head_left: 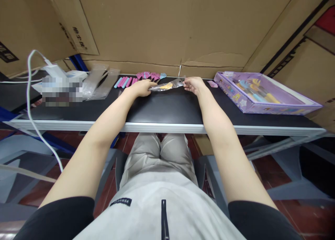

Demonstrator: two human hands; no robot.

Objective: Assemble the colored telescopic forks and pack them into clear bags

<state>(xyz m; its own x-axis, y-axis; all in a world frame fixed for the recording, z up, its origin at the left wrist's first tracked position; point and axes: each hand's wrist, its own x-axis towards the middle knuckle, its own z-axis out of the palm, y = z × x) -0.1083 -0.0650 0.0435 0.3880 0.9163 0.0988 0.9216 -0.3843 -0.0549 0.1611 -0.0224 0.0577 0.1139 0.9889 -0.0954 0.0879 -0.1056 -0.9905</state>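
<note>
A clear plastic bag (pixel 157 88) with a yellow item inside, its shape like a small clawed back scratcher, lies stretched between my hands above the black tabletop. The fingers of my left hand (pixel 142 88) are closed on its left end. At the opposite end, my right hand (pixel 194 85) pinches the bag between thumb and fingers. Just behind my left hand lies a row of back scratchers with pink claw heads (pixel 146 75), a blue claw head (pixel 162 76) and pink and blue handles (pixel 125 82); my hand covers their middles.
On the right stands a purple open box (pixel 269 109) holding several blue and yellow back scratchers. A small pink card (pixel 212 84) lies beside it. Empty clear bags (pixel 102 84) lie at the left, near a white cable (pixel 29 93). Cardboard walls (pixel 167 30) border the table's back.
</note>
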